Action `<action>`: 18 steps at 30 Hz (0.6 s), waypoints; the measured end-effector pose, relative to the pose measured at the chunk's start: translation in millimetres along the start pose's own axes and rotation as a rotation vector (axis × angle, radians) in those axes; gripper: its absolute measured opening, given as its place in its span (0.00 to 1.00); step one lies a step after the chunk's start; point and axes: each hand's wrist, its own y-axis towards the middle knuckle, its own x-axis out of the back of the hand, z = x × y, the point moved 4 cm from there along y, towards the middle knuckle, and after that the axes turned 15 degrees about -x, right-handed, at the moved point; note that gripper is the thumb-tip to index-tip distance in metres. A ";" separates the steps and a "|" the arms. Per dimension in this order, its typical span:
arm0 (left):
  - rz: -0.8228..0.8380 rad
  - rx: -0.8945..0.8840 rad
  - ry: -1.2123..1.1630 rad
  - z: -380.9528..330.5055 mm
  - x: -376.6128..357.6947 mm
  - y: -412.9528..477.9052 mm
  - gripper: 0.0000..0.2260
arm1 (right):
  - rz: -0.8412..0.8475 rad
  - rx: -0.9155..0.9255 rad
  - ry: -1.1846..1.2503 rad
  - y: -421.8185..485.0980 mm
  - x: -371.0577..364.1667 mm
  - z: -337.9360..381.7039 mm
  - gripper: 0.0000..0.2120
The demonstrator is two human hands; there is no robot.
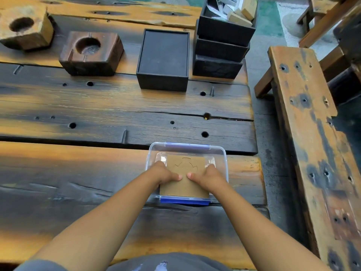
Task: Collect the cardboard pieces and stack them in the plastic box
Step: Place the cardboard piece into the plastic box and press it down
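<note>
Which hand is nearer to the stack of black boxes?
Right. The right hand sits below the stack of black boxes; the left hand lies farther left.

worktop [97, 106]: dark, worn planks with drilled holes | two wooden blocks [25, 26] [90, 52] with round hollows stood at far left | black open box [163, 59] sat mid-far | stack of black trays [220, 49] beside it, top one held pale pieces | wooden bench [300, 124] ran along the right
</note>
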 end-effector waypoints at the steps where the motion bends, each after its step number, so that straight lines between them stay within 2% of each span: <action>1: -0.066 -0.020 -0.059 4.3 -3.9 -1.2 0.30 | 0.007 -0.009 0.104 -0.6 -4.8 -4.0 0.42; 4: -0.140 -0.045 -0.303 10.2 -13.6 -3.9 0.27 | 0.015 -0.039 0.291 -1.9 -12.8 -11.2 0.41; 6: -0.095 -0.049 -0.423 10.8 -16.1 -4.6 0.26 | 0.025 -0.034 0.343 -2.4 -13.4 -13.6 0.43; 9: -0.017 -0.066 -0.469 9.4 -14.8 -5.7 0.26 | 0.039 0.025 0.392 -3.8 -7.1 -13.7 0.48; 11: 0.013 -0.084 -0.438 7.0 -13.6 -6.8 0.27 | 0.059 0.088 0.377 -7.4 -4.5 -13.7 0.48; 15: 0.014 -0.122 -0.258 6.5 -5.9 -4.0 0.29 | 0.093 0.147 0.320 -9.8 -2.9 -13.4 0.35; 18: 0.055 -0.119 -0.077 1.6 3.9 -4.3 0.29 | 0.094 0.156 0.173 -8.6 4.5 -12.5 0.27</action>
